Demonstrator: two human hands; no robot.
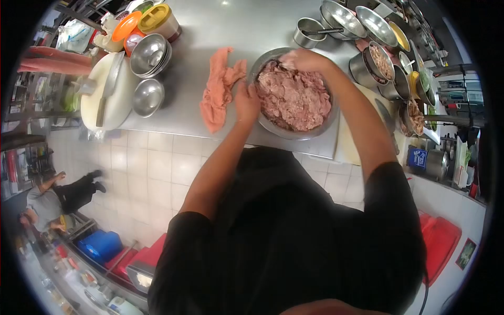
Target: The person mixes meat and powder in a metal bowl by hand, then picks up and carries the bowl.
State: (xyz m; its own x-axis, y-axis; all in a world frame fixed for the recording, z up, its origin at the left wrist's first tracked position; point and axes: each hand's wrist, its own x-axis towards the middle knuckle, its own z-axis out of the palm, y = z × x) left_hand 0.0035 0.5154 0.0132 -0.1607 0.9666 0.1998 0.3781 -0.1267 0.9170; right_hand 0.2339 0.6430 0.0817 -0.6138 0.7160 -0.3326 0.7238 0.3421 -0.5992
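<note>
Big round steel bowl (pixel 255 116) sits on the stainless steel worktop (pixel 189 31), close to the near edge, filled with pale pink ground meat (pixel 296 100). Right hand (pixel 303 60) is at the far side of the bowl, down at the meat by the rim; fingers partly hidden and blurred, so can't tell if they're closed on anything. Left hand (pixel 247 103) is at the bowl's left side, against the rim; fingertips point away from the body, can't tell whether it grips or just rests there. Crumpled orange-pink cloth (pixel 216 94) lies just left of that hand, one end reaching close to the fingers; contact unclear. Further left: stacked small steel bowls (pixel 149 55), a single small steel bowl (pixel 148 98) nearer the body, then a round white cutting board (pixel 90 107) with a long metal knife (pixel 109 86) lying on it. Beyond the meat bowl, slightly right: a small steel saucepan (pixel 308 34) with a dark-handled utensil (pixel 324 31) across it. White rectangular cutting board (pixel 350 134) is to the right, partly under the right forearm.
</note>
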